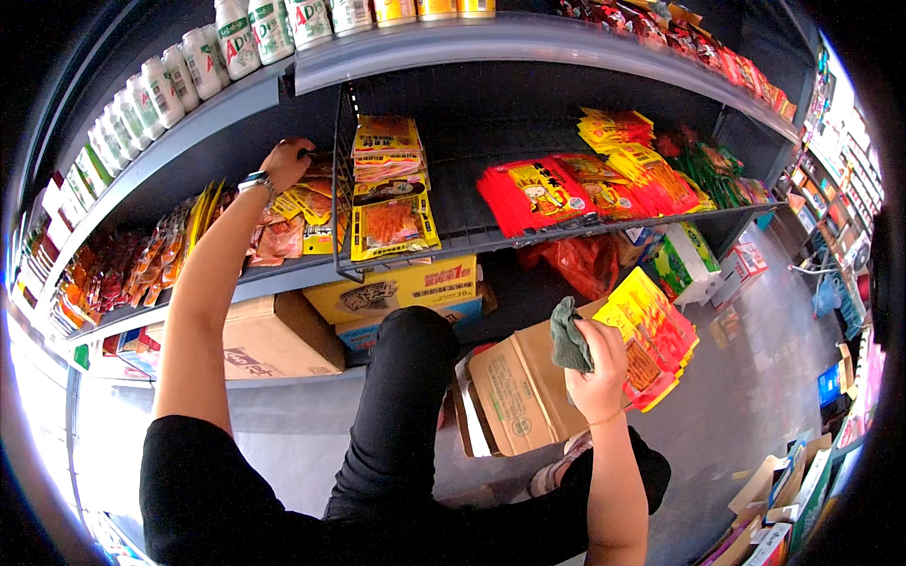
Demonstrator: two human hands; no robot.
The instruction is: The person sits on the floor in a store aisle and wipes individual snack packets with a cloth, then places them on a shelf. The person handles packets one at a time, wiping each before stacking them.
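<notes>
My left hand [287, 164], with a watch on its wrist, reaches onto the shelf beside a black wire divider [340, 191]; its fingertips are partly hidden and touch or hover by yellow snack packets [311, 201]. My right hand [600, 368] is closed on a dark green cloth [570, 336], above an open cardboard box [524, 396]. Several yellow and red snack packets [655, 339] are fanned out just beside that hand; whether it also grips them I cannot tell. Right of the divider stands a row of yellow packets [393, 219], and farther right lie red packets [541, 191].
The upper shelf edge [453, 53] carries white bottles [237, 39]. Below the lower shelf are cardboard boxes [283, 339], a yellow carton [396, 286] and a red plastic bag [580, 265]. My bent knee is between the boxes. More boxes [786, 495] stand at lower right.
</notes>
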